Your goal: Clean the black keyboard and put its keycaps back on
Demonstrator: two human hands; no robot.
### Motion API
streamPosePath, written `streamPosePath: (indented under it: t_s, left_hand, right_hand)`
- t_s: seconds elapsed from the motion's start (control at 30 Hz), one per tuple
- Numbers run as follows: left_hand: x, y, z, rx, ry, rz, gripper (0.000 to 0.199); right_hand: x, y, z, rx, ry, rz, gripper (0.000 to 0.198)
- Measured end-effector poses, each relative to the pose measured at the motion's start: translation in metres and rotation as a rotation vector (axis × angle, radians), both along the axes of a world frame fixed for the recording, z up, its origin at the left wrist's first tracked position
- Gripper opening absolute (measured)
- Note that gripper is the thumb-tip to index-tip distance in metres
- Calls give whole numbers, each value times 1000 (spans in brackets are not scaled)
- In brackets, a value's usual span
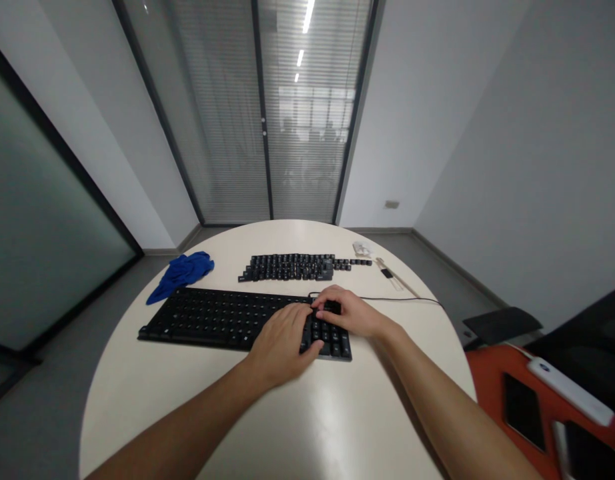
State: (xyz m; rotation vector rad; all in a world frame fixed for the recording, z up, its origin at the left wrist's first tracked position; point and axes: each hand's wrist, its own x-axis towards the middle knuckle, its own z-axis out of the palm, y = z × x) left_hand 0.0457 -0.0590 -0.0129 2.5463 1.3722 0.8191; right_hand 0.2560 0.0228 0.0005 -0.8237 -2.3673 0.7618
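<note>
A black keyboard (207,319) lies slightly tilted across the table. Its left and middle parts show bare key sockets, while keycaps sit on the number pad (332,341) at its right end. My left hand (281,340) rests flat over the keyboard just left of that pad, fingers stretched out and thumb apart. Over the pad's upper edge, my right hand (351,312) has its thumb and fingers curled together in a pinch; whatever is between the fingertips is too small to make out. Behind the keyboard, several loose black keycaps (290,268) stand in rows.
A crumpled blue cloth (186,270) lies at the left by the keyboard's corner. Toward the back right are a small clear bag (361,249) and a thin wire-like tool (387,273). A cable (397,299) runs off rightward. Phones (523,410) and a white power strip (570,390) lie on an orange chair.
</note>
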Motion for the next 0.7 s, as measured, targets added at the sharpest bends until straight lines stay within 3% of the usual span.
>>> streamPosePath:
  t_s: [0.5, 0.7]
  left_hand:
    - [-2, 2, -4, 8, -13, 0, 46]
    - [-1, 2, 0, -22, -23, 6, 36]
  right_hand:
    - [-1, 1, 0, 15, 27, 18, 14]
    - [-1, 3, -4, -12, 58, 24, 17]
